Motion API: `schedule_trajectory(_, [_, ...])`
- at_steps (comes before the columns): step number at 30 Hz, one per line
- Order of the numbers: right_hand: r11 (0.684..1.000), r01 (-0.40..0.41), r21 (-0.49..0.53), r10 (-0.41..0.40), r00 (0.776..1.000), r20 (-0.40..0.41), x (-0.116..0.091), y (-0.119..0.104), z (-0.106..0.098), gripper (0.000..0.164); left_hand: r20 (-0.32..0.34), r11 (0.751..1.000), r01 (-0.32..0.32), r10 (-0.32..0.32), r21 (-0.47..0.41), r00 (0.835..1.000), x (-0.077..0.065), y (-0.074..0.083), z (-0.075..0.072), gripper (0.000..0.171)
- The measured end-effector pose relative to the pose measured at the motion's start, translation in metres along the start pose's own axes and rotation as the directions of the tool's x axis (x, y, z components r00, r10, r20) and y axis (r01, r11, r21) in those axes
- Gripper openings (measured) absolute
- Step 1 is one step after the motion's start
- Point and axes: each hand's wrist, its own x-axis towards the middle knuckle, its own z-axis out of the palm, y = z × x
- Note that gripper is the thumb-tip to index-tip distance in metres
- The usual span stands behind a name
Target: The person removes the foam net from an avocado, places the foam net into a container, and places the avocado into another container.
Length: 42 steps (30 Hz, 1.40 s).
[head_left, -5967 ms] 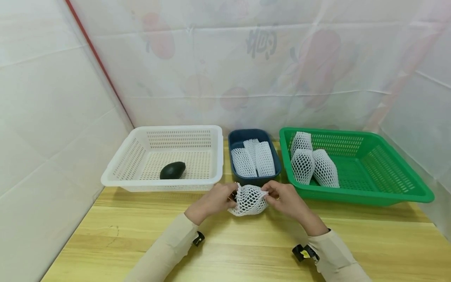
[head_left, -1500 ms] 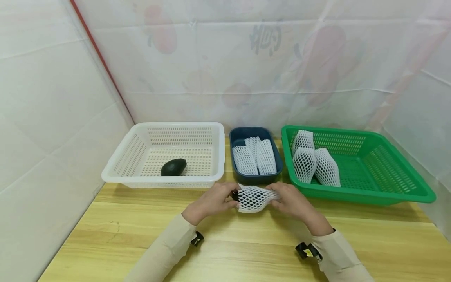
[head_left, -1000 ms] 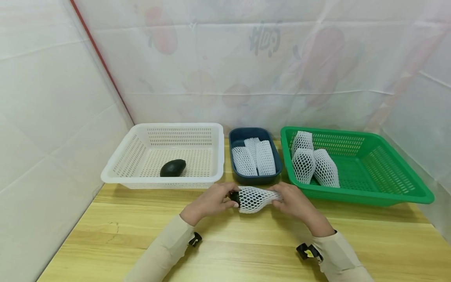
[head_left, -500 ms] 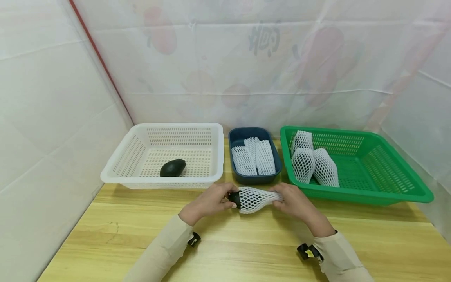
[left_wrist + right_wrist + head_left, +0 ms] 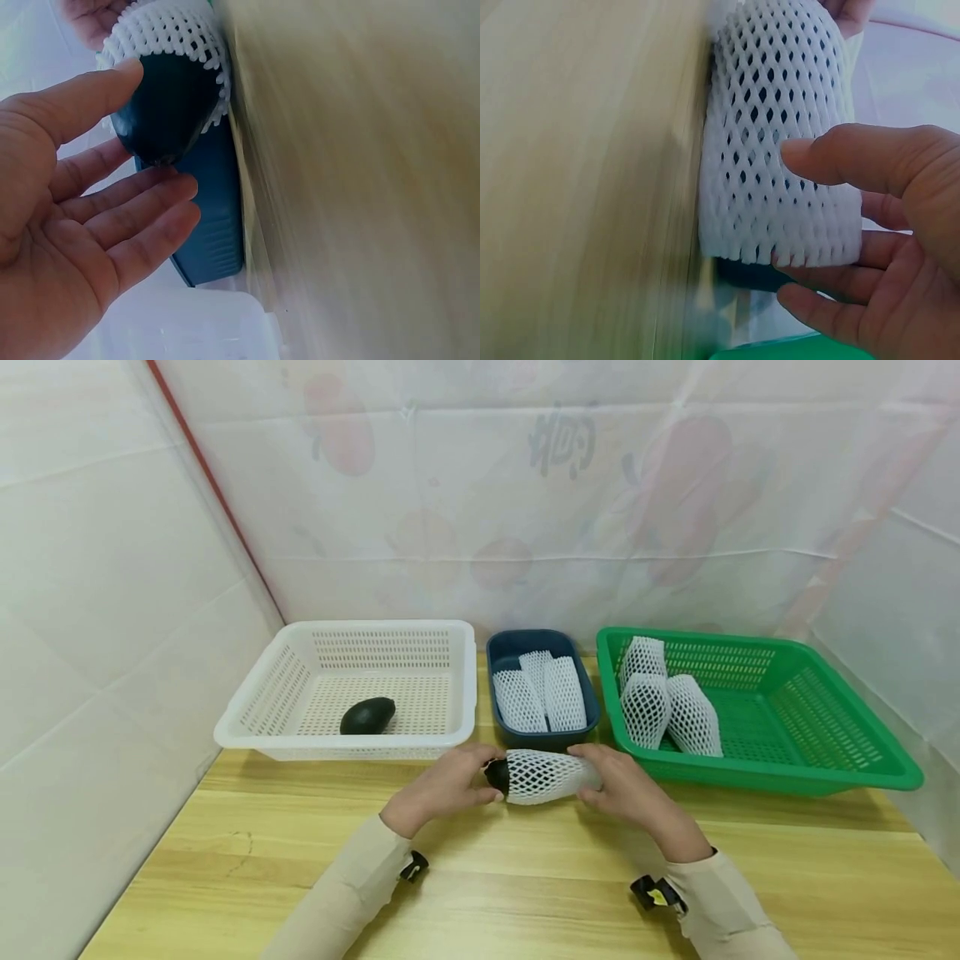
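Above the tabletop, in the head view, my left hand (image 5: 447, 785) holds the bare left end of a dark green avocado (image 5: 497, 776). In the left wrist view, the thumb touches the avocado (image 5: 166, 112) and the fingers lie beneath and behind its tip. A white foam net sleeve (image 5: 540, 777) covers the rest of the avocado. My right hand (image 5: 622, 783) grips the sleeve's right end. Its thumb lies on the net (image 5: 776, 112) in the right wrist view, with fingers under the sleeve's cut edge.
A white basket (image 5: 345, 742) at left contains another avocado (image 5: 367, 716). Behind the hands, a dark blue tub (image 5: 543, 742) holds several flat foam sleeves (image 5: 519, 700). The green basket (image 5: 780, 777) at right contains net-wrapped pieces (image 5: 645, 710). A white curtain (image 5: 450, 485) hangs behind.
Six seconds ago the net was bunched between both hands; since then it has been drawn out to the right. Over the last half second its narrowed right end has widened.
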Motion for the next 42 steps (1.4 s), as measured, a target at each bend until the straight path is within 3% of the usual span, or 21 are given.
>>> schedule_trajectory(4, [1.0, -0.002, -0.003, 0.002, 1.0, 0.011, 0.002, -0.001, 0.001, 0.05, -0.001, 1.0, 0.006, -0.006, 0.027, 1.0, 0.003, 0.0, 0.002, 0.05])
schedule_trajectory(13, [0.995, 0.094, 0.017, -0.094, 0.995, 0.024, 0.01, -0.009, 0.008, 0.045, -0.003, 1.0, 0.014, -0.014, 0.024, 1.0, 0.009, 0.003, 0.007, 0.057])
schedule_trajectory(18, [0.995, 0.098, 0.031, -0.1, 0.994, 0.036, 0.012, -0.013, 0.011, 0.043, -0.002, 0.999, 0.019, -0.019, 0.049, 1.0, 0.011, 0.004, 0.01, 0.056])
schedule_trajectory(42, [0.991, 0.129, -0.03, -0.131, 0.99, -0.057, 0.01, -0.012, 0.008, 0.029, -0.037, 0.999, -0.04, 0.039, -0.01, 0.999, 0.008, -0.002, 0.007, 0.051])
